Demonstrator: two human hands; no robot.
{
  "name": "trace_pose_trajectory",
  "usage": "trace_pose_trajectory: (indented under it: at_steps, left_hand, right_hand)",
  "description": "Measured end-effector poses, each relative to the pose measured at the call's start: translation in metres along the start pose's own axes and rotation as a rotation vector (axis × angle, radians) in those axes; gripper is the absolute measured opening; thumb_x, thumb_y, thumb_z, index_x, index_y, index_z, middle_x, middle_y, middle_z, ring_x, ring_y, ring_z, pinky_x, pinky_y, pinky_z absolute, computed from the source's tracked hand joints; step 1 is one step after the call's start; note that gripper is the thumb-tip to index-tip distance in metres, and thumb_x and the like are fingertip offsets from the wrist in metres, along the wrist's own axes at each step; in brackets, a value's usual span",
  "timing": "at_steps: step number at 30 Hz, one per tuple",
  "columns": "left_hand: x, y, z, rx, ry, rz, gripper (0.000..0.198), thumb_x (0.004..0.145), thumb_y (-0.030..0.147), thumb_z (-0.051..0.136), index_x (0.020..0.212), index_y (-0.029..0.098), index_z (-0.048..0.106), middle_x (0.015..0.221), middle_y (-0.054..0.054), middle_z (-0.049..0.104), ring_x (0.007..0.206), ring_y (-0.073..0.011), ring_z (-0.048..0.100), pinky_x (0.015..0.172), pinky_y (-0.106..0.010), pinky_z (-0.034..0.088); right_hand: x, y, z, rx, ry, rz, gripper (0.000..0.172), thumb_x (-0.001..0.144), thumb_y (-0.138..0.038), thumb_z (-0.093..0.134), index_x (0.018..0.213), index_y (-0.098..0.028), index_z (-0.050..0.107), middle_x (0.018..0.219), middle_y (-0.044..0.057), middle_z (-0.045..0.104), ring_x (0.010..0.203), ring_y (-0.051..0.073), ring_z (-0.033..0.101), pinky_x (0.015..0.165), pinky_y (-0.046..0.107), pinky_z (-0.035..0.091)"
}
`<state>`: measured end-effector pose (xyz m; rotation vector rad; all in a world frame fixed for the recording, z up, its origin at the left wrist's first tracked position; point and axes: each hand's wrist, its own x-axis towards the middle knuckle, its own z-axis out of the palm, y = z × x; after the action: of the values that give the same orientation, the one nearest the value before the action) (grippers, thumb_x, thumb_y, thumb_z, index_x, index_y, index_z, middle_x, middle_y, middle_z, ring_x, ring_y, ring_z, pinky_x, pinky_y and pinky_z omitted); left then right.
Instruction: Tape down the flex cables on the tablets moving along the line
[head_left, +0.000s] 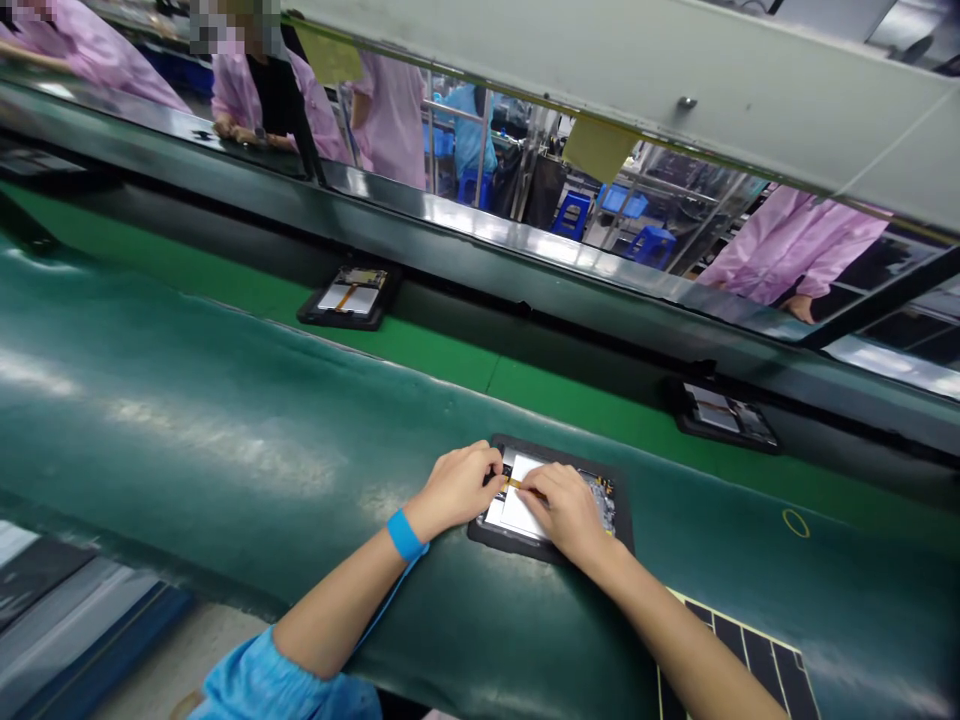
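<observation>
An opened tablet-like device in a black tray lies on the green bench, showing a white panel, an orange-brown flex strip and circuit parts at its right. My left hand, with a blue band at the wrist, has its fingers pinched at the strip's left end. My right hand reaches over the white panel, fingertips together on the strip's right part. Whatever is between the fingertips of either hand is too small to make out.
Two similar devices sit in trays on the green conveyor, one at left, one at right. A yellow ring and a black sheet with yellow lines lie on the bench. Several people in pink stand beyond the metal rail.
</observation>
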<state>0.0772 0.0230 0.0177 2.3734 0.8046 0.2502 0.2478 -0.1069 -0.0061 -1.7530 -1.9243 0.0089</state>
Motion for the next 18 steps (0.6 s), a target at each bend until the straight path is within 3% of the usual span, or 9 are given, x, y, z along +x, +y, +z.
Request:
trace_pose_trajectory:
  at_steps: [8,15,18]
  left_hand:
    - [0.007,0.006,0.014,0.099,-0.003,-0.024,0.011,0.083,0.016,0.056,0.077,0.022,0.063,0.085,-0.004,0.064,0.077,-0.0212,0.064,0.067,-0.030,0.039]
    - [0.010,-0.005,0.006,0.010,-0.005,-0.019,0.014,0.082,0.012,0.056,0.076,0.022,0.063,0.077,0.000,0.065,0.070,-0.0169,0.060,0.062,-0.027,0.036]
    - [0.012,-0.009,0.003,-0.012,0.024,-0.005,0.014,0.085,0.013,0.054,0.081,0.023,0.064,0.084,-0.001,0.066,0.075,-0.0172,0.060,0.066,-0.028,0.038]
  right_hand:
    - [-0.001,0.000,0.006,0.022,0.093,-0.008,0.018,0.101,-0.028,0.061,0.091,-0.023,0.074,0.090,0.005,0.076,0.083,0.019,0.067,0.078,0.034,0.046]
    - [-0.002,-0.003,0.010,0.028,0.145,-0.025,0.022,0.102,-0.028,0.058,0.091,-0.021,0.076,0.090,0.006,0.076,0.082,0.019,0.065,0.076,0.034,0.047]
    - [-0.003,-0.004,0.012,0.042,0.131,-0.029,0.021,0.102,-0.026,0.057,0.092,-0.021,0.076,0.091,0.006,0.076,0.083,0.019,0.065,0.077,0.034,0.048]
